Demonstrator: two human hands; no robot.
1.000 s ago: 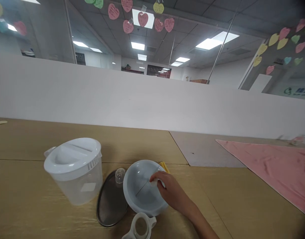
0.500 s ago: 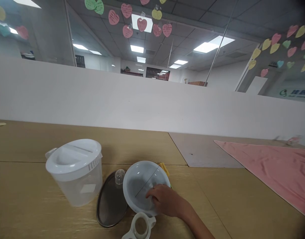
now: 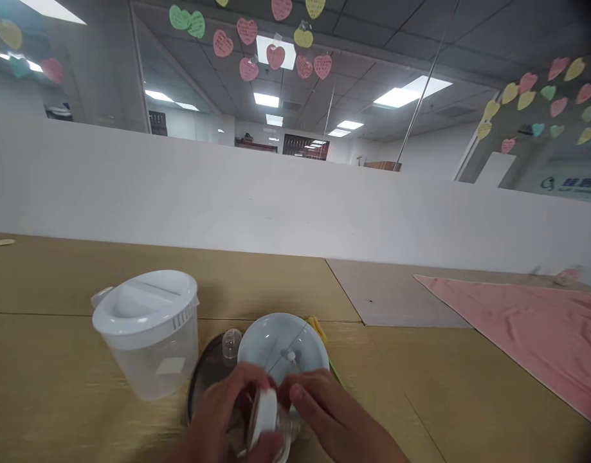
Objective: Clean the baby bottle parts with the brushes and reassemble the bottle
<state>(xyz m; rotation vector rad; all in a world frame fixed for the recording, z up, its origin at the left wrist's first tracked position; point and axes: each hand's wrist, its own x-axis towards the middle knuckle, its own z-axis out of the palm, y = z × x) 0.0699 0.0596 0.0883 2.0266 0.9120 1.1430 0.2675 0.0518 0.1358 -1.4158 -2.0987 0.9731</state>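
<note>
White plastic ring in both hands, right over the near edge of a glossy bowl
Left hand has its fingers curled round the ring, gripping it; right hand has its fingers bunched close together by a clear, blurry bit next to the ring, can't tell if they're pinching it; the bowl is round, smooth and pale, with a thin tube with a white tip inside; left of it there's a dark, flat tray with a see-through dome on it; further left, a frosty plastic jug with a shiny white lid; all on a tan, slightly sheeny surface; soft, rumpled pink cloth off right
</note>
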